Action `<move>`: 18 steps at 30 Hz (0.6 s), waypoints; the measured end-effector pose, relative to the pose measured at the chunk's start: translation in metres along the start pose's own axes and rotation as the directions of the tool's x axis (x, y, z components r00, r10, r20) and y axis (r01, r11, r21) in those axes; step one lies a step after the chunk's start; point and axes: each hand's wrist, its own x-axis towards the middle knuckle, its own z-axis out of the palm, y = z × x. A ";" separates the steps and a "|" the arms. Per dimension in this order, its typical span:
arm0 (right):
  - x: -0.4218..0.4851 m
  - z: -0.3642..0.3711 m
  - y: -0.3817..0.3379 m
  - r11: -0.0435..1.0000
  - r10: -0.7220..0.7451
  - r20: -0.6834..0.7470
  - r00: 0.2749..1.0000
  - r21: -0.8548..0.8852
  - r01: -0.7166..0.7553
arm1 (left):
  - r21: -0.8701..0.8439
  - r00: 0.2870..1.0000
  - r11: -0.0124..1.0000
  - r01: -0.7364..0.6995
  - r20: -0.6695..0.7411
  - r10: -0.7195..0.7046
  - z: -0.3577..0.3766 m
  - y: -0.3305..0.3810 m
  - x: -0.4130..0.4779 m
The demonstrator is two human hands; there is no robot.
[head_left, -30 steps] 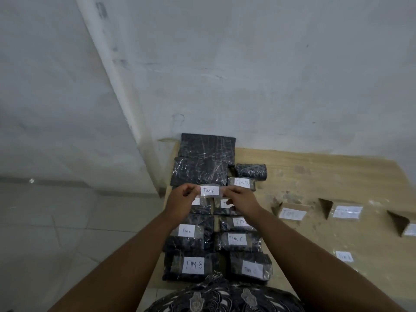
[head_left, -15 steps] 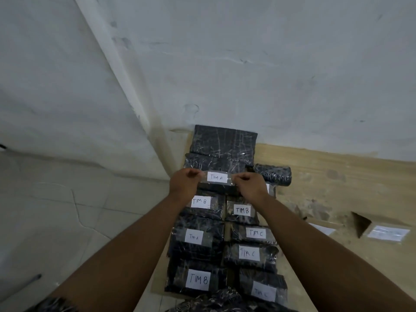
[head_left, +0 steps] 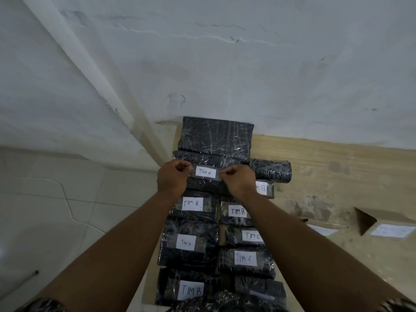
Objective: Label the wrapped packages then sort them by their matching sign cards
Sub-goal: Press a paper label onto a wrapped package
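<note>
White walls back a wooden table (head_left: 326, 167), at whose far left end the left hand (head_left: 172, 180) and the right hand (head_left: 236, 180), fingers curled, each pinch one end of a taped "TIM A" label (head_left: 206, 172) held over a black wrapped package (head_left: 207, 186), with a folded sign card (head_left: 387, 224) well to the right.

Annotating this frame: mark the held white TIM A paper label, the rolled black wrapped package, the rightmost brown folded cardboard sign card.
Held white TIM A paper label (head_left: 206, 172): head view, centre.
Rolled black wrapped package (head_left: 271, 171): head view, middle.
Rightmost brown folded cardboard sign card (head_left: 392, 230): head view, front.
</note>
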 end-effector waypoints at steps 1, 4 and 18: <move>0.001 0.002 0.000 1.000 -0.001 -0.008 1.000 -0.006 0.001 | 0.000 1.000 1.000 -0.005 0.003 0.005 0.001 -0.001 0.001; 0.002 0.009 -0.002 0.999 -0.010 -0.031 0.999 -0.051 0.009 | 0.009 1.000 1.000 -0.023 -0.001 0.023 0.004 -0.006 0.004; -0.001 0.026 0.004 0.785 -0.453 -0.006 0.891 -0.476 0.396 | 0.216 0.885 0.859 -0.465 0.141 0.444 0.014 -0.008 -0.001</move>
